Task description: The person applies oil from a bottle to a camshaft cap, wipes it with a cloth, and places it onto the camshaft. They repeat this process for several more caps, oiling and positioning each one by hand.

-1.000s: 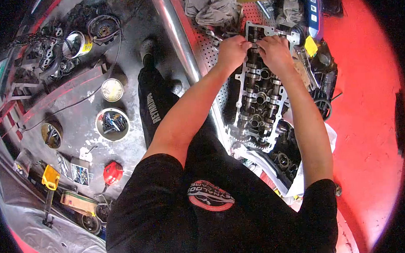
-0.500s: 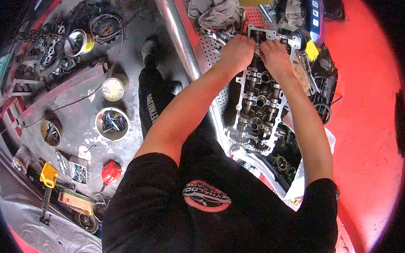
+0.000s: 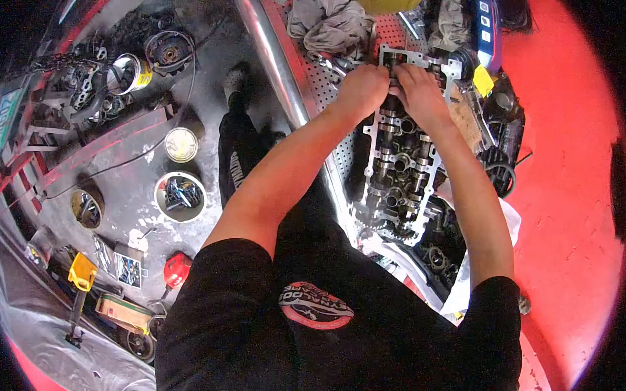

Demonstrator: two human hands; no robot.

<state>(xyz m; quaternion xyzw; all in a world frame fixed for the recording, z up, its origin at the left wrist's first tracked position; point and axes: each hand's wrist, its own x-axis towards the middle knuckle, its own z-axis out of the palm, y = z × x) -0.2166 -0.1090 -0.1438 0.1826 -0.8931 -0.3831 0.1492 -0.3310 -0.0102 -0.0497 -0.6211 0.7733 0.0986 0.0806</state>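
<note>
Perforated red metal [image 3: 317,81] borders the cylinder head [image 3: 401,163] (both hands [image 3: 364,90] [image 3: 418,92] touch it)

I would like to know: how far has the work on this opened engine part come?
Already done, it seems: the engine part is open, its inner metalwork exposed. In hand: the left hand and right hand work at its far end; their fingers hide any piece held. Left: probably this end at least; the rest I cannot tell.
</note>
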